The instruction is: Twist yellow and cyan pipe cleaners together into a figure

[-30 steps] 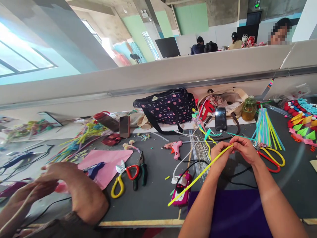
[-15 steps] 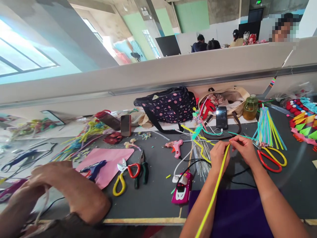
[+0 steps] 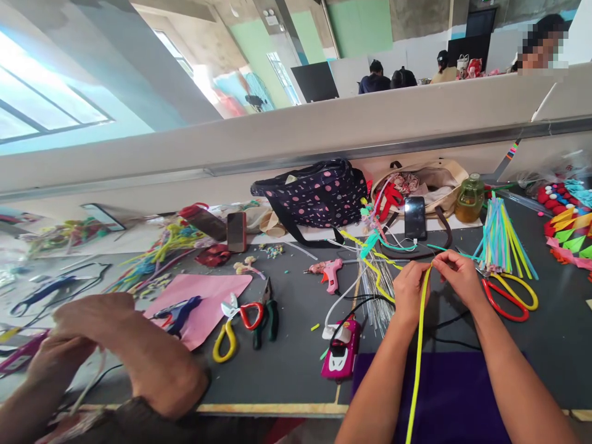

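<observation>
Both my hands meet over the dark table [image 3: 296,370], pinching the top end of a long yellow pipe cleaner [image 3: 419,345]. My left hand [image 3: 409,290] grips it just below the tip and my right hand [image 3: 457,274] holds the tip itself. The yellow stem hangs straight down between my forearms, over a purple felt sheet [image 3: 444,394]. A bundle of thin silver wires [image 3: 374,290] lies just left of my left hand. Red and yellow scissors [image 3: 509,293] lie just right of my right hand.
A co-worker's hands [image 3: 106,345] work at the lower left beside pink paper [image 3: 203,299]. Scissors and pliers [image 3: 245,320], a pink glue gun [image 3: 328,271], a magenta gadget [image 3: 342,354], coloured pipe cleaners [image 3: 502,237], a spotted bag [image 3: 314,194], a phone [image 3: 415,217] and a bottle [image 3: 469,197] crowd the table.
The free end of the yellow pipe cleaner has swung from the lower left to hang straight down between my arms. My hands stayed together. The co-worker's hands shifted slightly.
</observation>
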`<state>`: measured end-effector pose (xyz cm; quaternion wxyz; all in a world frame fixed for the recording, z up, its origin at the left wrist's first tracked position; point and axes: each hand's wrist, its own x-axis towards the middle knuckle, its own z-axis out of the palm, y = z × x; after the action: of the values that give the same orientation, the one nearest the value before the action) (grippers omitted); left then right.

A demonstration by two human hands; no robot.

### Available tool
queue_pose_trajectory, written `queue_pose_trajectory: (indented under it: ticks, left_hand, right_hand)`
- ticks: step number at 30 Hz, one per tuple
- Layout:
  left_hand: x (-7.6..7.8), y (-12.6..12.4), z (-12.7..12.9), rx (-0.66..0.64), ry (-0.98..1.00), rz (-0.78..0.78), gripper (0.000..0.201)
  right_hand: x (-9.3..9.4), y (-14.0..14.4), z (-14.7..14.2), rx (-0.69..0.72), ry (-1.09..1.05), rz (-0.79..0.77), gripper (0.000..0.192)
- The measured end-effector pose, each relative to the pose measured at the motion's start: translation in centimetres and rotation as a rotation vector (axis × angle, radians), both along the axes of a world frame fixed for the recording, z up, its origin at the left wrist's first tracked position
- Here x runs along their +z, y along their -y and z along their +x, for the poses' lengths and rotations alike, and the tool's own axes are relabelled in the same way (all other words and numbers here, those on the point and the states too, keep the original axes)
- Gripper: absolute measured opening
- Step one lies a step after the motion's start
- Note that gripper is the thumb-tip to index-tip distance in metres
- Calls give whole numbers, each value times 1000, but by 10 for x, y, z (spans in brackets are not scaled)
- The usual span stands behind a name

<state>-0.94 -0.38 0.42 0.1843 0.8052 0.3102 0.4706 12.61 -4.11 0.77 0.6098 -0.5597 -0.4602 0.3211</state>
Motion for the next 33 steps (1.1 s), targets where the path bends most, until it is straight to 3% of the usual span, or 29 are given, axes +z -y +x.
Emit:
queue_pose_trajectory:
  ticks: [4,7,10,14,18,27,33]
  left_hand:
    - [-2,0,0,4,-50,46,20]
    - [2,1,0,-3,3,-57,19]
    - [9,3,-1,-34,136,-289,16]
    - [18,6,-2,-199,308,-723,19]
    - [22,5,-4,-298,377,-921,25]
    - [24,6,-4,-324,439,-986,25]
    - [24,10,-2,-155,335,-733,20]
  right_hand:
    - [-3,-1,-3,-35,-23,-57,28]
    - [-1,0,-2,61,-213,-84,28]
    - [3,0,2,145,-351,-75,26]
    - [4,0,5,138,-418,-31,22]
    - [3,1,3,248,-431,4,18]
    - [9,4,-2,278,-358,94,16]
    - [7,4,-8,190,-231,140,17]
